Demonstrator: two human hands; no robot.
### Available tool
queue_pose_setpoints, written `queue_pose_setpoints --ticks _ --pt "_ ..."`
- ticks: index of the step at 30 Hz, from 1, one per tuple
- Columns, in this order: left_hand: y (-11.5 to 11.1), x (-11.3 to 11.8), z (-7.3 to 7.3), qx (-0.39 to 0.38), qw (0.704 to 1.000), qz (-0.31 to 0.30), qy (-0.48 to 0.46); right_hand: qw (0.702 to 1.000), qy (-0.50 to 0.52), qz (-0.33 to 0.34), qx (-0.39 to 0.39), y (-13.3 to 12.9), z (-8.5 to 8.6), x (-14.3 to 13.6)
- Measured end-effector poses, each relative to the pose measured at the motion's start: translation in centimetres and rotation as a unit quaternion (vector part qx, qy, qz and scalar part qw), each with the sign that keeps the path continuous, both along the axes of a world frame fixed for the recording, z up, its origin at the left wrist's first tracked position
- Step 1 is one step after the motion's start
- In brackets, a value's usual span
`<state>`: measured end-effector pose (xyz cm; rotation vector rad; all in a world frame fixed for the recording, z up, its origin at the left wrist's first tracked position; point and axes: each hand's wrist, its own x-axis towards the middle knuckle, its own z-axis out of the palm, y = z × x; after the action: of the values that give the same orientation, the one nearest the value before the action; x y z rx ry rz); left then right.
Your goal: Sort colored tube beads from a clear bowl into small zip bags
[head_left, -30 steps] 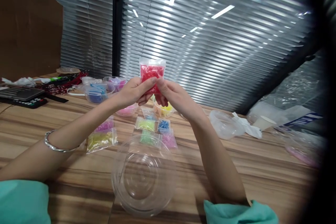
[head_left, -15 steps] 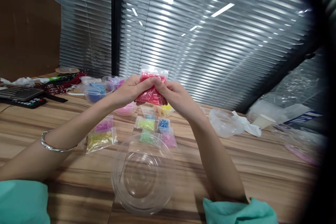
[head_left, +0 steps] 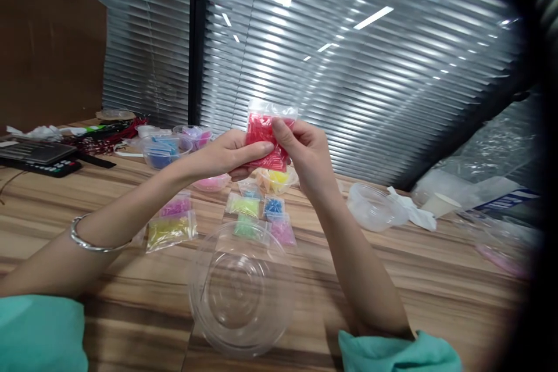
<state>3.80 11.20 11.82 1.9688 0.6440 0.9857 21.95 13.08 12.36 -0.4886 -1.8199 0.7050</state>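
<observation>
A small clear zip bag of red bead-like pieces (head_left: pixel 261 128) is held up above the table between both hands. My left hand (head_left: pixel 233 154) grips its lower left side, thumb lying across the front. Higher on the right side, my right hand (head_left: pixel 307 145) pinches the bag, its thumb near the top of the red contents. The clear strip at the bag's top stands free; I cannot tell whether it is sealed. Below, nearer to me, a round clear plastic bowl (head_left: pixel 239 325) rests on the wooden table (head_left: pixel 143 314).
Small bags of yellow (head_left: pixel 172 231), green (head_left: pixel 246 225), blue (head_left: pixel 274 206) and pink (head_left: pixel 282 229) pieces lie beyond the bowl. Tubs with blue (head_left: pixel 161 154) and yellow (head_left: pixel 276 177) contents stand farther back. A translucent bowl (head_left: pixel 375 209) and white tissue (head_left: pixel 412 209) are on the right.
The red bag has shifted slightly right and is turned more upright. My thumbs have moved apart: the right one is higher on the bag, the left one lower.
</observation>
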Motion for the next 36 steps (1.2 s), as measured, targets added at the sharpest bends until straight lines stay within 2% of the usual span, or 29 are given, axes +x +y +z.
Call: queue_pose_setpoints --ticks 3,5,8,12,19,23,25,28,31,34,36 --pt "0.1 -0.4 0.0 -0.020 0.997 -0.052 0.044 1.000 0.019 -0.019 0.014 -0.4 -0.2 -0.4" --pt "0.4 -0.6 -0.2 -0.014 0.997 -0.062 0.041 1.000 0.015 -0.005 0.014 -0.6 -0.1 -0.3" --pt "0.9 -0.5 -0.4 0.019 0.999 -0.013 -0.038 0.999 -0.022 0.045 -0.006 -0.5 0.2 0.1" --pt "1.5 -0.4 -0.6 0.047 0.982 0.066 -0.168 0.980 -0.148 0.120 -0.062 -0.7 0.4 0.3" --pt "2.1 -0.3 -1.2 0.027 0.987 0.046 -0.153 0.976 -0.187 0.087 -0.074 -2.3 1.0 0.4" --pt "2.2 -0.2 -1.2 0.016 0.980 0.072 -0.183 0.958 -0.246 0.125 -0.072 -1.7 1.1 0.9" --pt "2.4 -0.3 -1.3 0.016 0.983 0.059 -0.172 0.964 -0.228 0.119 -0.070 -1.1 0.8 0.9" --pt "2.6 -0.4 -1.7 0.019 0.989 0.034 -0.143 0.988 -0.124 0.073 -0.059 -0.4 0.4 0.7" --pt "2.4 -0.2 -2.1 0.005 0.994 -0.003 -0.106 0.995 -0.076 0.047 -0.040 -0.2 0.2 0.5" --pt "1.7 -0.1 -1.7 -0.014 0.997 -0.042 -0.061 0.998 -0.059 0.018 -0.027 -0.4 0.3 0.5" --pt "1.1 -0.2 -1.2 -0.015 0.997 -0.043 -0.057 0.999 -0.050 0.002 -0.017 -0.5 0.3 0.5"
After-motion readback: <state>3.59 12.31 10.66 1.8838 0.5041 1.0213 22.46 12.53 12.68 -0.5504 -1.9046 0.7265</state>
